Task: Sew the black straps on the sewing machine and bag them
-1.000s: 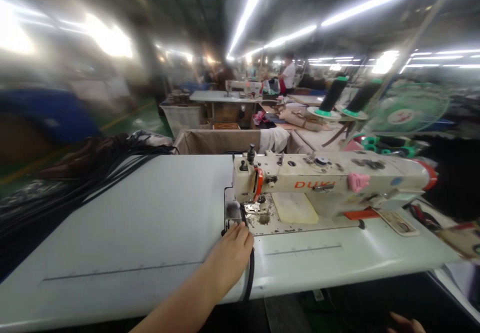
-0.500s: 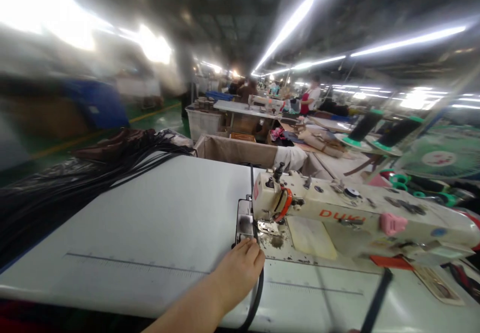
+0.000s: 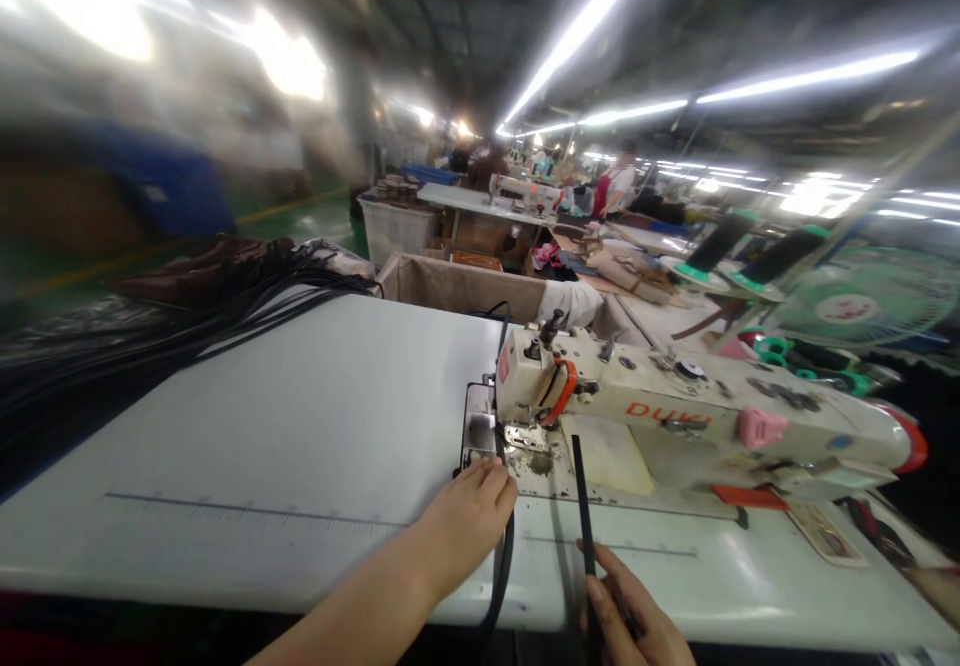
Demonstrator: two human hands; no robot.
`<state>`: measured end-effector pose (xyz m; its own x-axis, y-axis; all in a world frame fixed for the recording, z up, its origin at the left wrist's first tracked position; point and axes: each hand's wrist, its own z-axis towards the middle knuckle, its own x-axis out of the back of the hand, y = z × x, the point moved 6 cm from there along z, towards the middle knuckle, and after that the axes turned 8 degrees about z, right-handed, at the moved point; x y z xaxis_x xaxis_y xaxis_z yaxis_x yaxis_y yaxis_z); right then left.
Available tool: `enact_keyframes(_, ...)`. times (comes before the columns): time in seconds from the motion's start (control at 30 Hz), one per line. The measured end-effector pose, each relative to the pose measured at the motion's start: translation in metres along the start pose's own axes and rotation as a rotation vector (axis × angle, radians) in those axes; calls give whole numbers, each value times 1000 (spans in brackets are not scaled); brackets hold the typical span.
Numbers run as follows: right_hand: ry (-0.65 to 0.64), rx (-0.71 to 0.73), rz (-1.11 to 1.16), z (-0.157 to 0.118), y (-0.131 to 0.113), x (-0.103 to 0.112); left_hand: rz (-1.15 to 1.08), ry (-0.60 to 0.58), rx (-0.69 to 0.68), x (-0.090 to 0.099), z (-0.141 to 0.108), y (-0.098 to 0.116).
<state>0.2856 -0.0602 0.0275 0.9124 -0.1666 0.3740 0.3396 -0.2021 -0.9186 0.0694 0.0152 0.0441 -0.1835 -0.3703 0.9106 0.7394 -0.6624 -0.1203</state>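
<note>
1. Head view, what has changed: a second narrow, flat black strip (image 3: 582,496) now stands in front of the cream-white sewing machine with orange lettering (image 3: 600,376). Half a second ago we saw it farther to the machine's right, with barely a fingertip showing; a second ago the hand was a blur low on that side, without this strip in sight.

2. Head view, right hand: our right hand (image 3: 626,616) has come in front of the machine, its thumb and fingers closed on the second strip's lower part. The strip stands tilted, its free end over the machine's bed; whether the end touches anything, we cannot tell.

3. Head view, left hand: our left hand (image 3: 472,511) has stayed at the machine's needle end, fingers bent down over a long, bendy black strip (image 3: 504,576). That strip curves out beneath the hand towards the front of the machine. Whether the fingers pinch it or merely press it, we cannot tell.

4. Head view, what it means: we judge that both hands are now occupied at the machine, one steadying a strip, the other presenting another. A loose bundle of thin black strips (image 3: 187,336) lies well to the machine's left.
</note>
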Motion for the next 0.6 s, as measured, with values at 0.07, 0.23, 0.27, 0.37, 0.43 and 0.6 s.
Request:
enact_keyframes(0.07, -12, 6, 9, 0, -5, -6, -11, 0, 4, 1, 0, 0)
enact_keyframes(0.23, -56, 39, 45, 4, -9, -16, -34, 0, 24, 0, 0, 0)
enact_keyframes(0.27, -55, 48, 49, 5, -10, -17, -36, 1, 28, 0, 0, 0)
enact_keyframes(0.37, -48, 50, 40, 9, -9, -16, -30, 9, 34, 0, 1, 0)
enact_keyframes(0.43, -53, 23, 23, 10, -8, -16, -18, 23, 30, 1, 1, 0)
enact_keyframes(0.6, -64, -26, 33, 11, -4, -20, 6, 42, 19, 3, 2, 1)
